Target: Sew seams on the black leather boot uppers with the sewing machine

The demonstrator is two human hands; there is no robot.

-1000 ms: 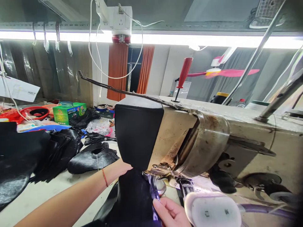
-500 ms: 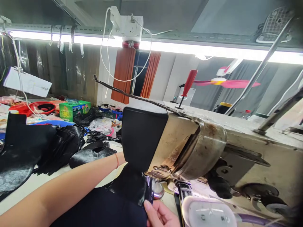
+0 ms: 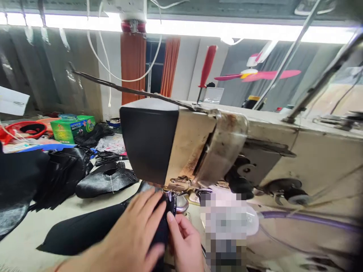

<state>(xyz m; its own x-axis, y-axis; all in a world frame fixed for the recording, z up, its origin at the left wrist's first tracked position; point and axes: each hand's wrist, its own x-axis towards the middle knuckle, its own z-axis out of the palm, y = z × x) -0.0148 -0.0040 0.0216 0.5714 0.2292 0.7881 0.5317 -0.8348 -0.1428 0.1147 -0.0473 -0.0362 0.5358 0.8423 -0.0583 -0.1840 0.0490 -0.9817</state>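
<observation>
A black sheet of fabric or leather (image 3: 82, 228) lies on the worktable under the head of an industrial sewing machine (image 3: 191, 139). My left hand (image 3: 133, 234) rests on it just left of the needle area, fingers stretched out and slightly blurred. Close in front of the presser foot (image 3: 169, 196), my right hand (image 3: 184, 240) pinches the right edge of the sheet between thumb and fingers. Part of the sheet is hidden beneath my left hand.
Stacked black pieces (image 3: 64, 173) and a tied black bundle (image 3: 107, 179) lie at the left. Behind them stand a green box (image 3: 72, 130) and a red basket (image 3: 27, 130). A whitish lamp-like fixture, partly pixelated (image 3: 249, 223), sits right of my hands. A red-handled screwdriver (image 3: 208, 66) stands on the machine.
My left hand has come back from behind the machine head and now lies over the sheet near the needle. My right hand still pinches the edge. The camera view has shifted.
</observation>
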